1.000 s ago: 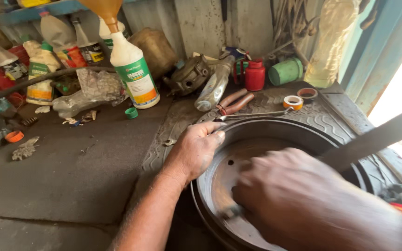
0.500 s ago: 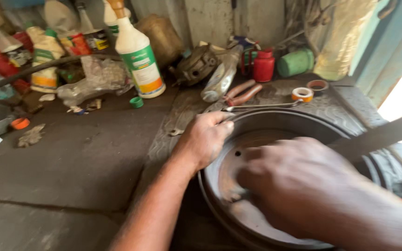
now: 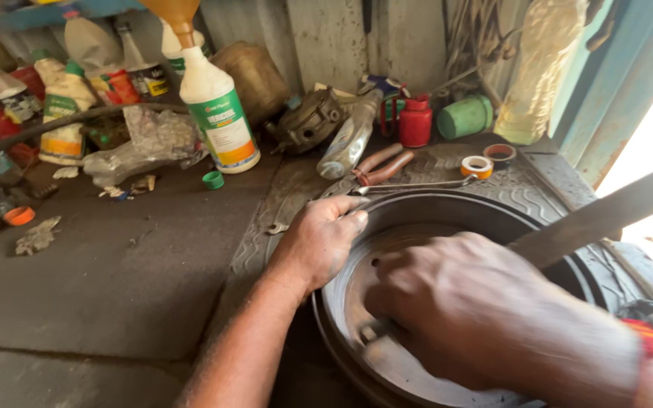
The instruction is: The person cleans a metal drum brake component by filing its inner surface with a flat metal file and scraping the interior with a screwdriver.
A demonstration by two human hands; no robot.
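Note:
A dark steel wheel rim (image 3: 447, 208) lies flat inside a black tyre (image 3: 281, 196) on the workbench. My left hand (image 3: 319, 242) is curled over the rim's near-left edge, fingers hooked on the lip. My right hand (image 3: 455, 302) is down inside the rim's dish, closed around a long flat metal bar (image 3: 614, 211) that slants in from the right edge. The bar's tip (image 3: 368, 332) shows below my fingers, against the rusty rim disc. A thin metal rod (image 3: 410, 186) rests on the tyre just beyond the rim.
Behind the tyre are red-handled pliers (image 3: 383, 165), a tape roll (image 3: 477, 166), a red can (image 3: 415, 121) and a green can (image 3: 466, 115). A white bottle with an orange funnel (image 3: 217, 113), a green cap (image 3: 212, 180) and cluttered bottles stand back left. A blue door frame (image 3: 606, 98) is at right.
My left hand stays hooked on the rim's edge. My right hand with the bar has shifted slightly down and left inside the rim. The view has drifted a little.

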